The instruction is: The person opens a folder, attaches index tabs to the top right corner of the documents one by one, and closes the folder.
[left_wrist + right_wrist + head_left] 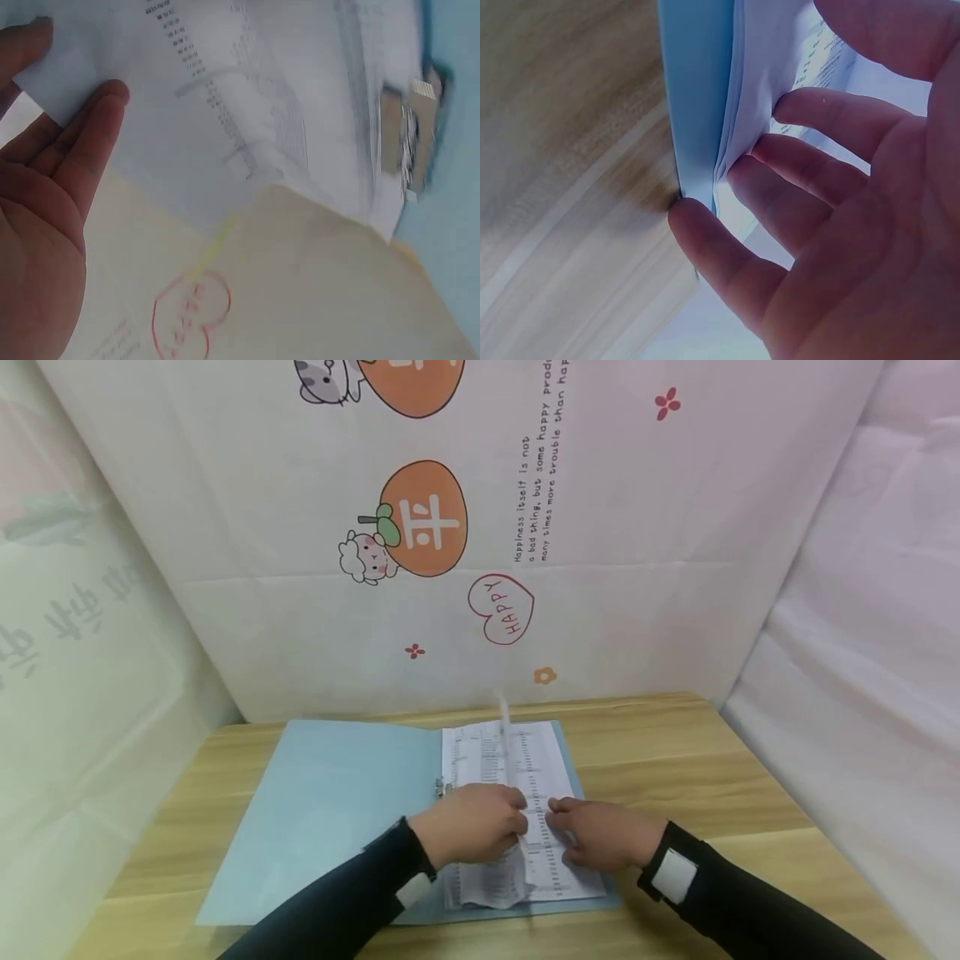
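Note:
A light blue folder (337,810) lies spread on the table, with a stack of printed sheets (543,860) on its right side. A metal binder clip (414,139) sits along the stack's inner edge. My left hand (476,822) pinches a printed sheet (165,142) between thumb and fingers, and that sheet stands raised from the stack. At the stack's right edge is my right hand (603,833), its fingers loosely bent. In the right wrist view, several fingertips (742,169) touch the sheets' edge, and the little finger reaches the folder cover's edge.
The wood-grain table (675,752) extends on both sides of the folder. A white printed cloth (600,610) hangs behind it, and pale cloth walls (862,693) flank the left and right.

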